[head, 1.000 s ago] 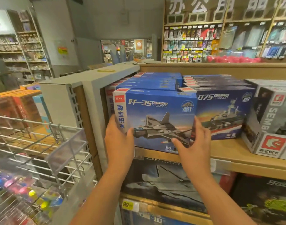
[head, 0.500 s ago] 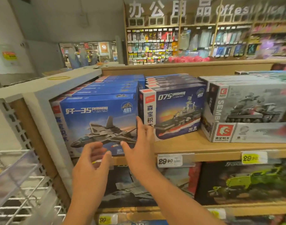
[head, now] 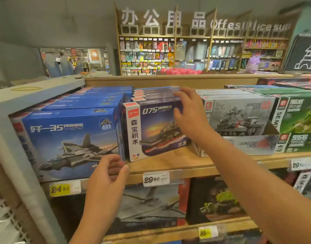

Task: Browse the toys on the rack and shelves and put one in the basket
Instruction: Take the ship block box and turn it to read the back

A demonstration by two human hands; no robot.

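Note:
The dark blue 075 warship box (head: 151, 131) stands at the front of its row on the wooden shelf (head: 168, 164). My right hand (head: 188, 117) holds its upper right corner, fingers over the top edge and thumb on the front face. The blue jet fighter box (head: 68, 141) stands to its left. My left hand (head: 107, 175) hovers at that box's lower right corner, fingers loosely curled and holding nothing. No basket is in view.
Grey tank boxes (head: 239, 117) and green boxes (head: 299, 117) fill the shelf to the right. Larger dark boxes (head: 212, 199) sit on the shelf below. Price tags (head: 155, 179) line the shelf edge. A white wire rack (head: 3, 217) is at the lower left.
Both hands left the jet fighter box, which now stands back on the shelf. My right hand moved right and up onto the warship box. The view turned to the right.

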